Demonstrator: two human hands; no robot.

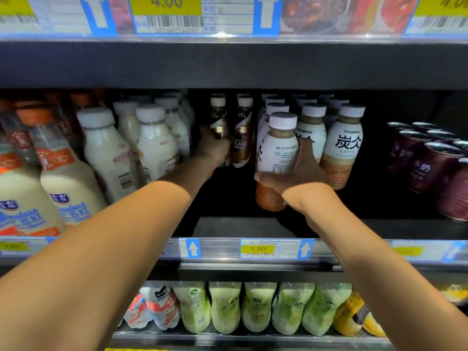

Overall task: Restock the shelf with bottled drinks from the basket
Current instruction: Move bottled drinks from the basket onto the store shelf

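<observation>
The right hand (298, 179) is gripping a latte bottle (277, 148) over the shelf (240, 226), at 3 o'clock of the coffee bottle (219, 127) the left hand (214, 149) is clasping, and should probably be lowering it upright, label forward, before the latte row (344, 145) at 2 o'clock.

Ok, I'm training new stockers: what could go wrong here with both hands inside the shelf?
The right hand grips a latte bottle close against the standing latte row; pushing it in may topple a neighbour. The left hand grips a brown coffee bottle tight beside its twin, which could tip.
</observation>
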